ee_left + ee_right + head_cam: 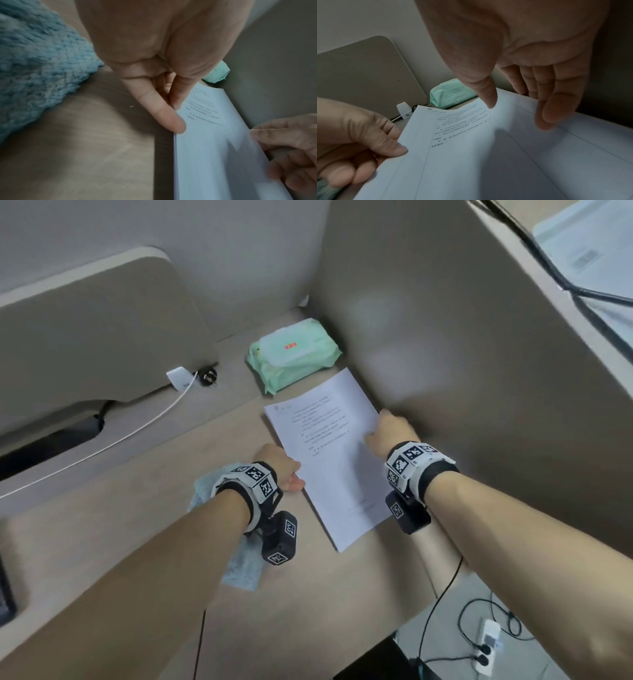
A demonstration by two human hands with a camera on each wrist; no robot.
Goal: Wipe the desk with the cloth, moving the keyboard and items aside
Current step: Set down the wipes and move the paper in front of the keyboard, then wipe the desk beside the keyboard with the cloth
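A stack of white printed paper lies on the beige desk, close to the right partition. My left hand pinches the stack's left edge, thumb on top and fingers curled beside it. My right hand has straight fingers along the stack's right edge, and its thumb tip rests on the top sheet. The blue fluffy cloth lies on the desk under my left wrist and forearm, and it also fills the upper left of the left wrist view.
A green wet-wipe pack sits just beyond the paper in the corner. A white cable and a plug lie by the back panel. A dark object shows at the left edge. A power strip lies on the floor.
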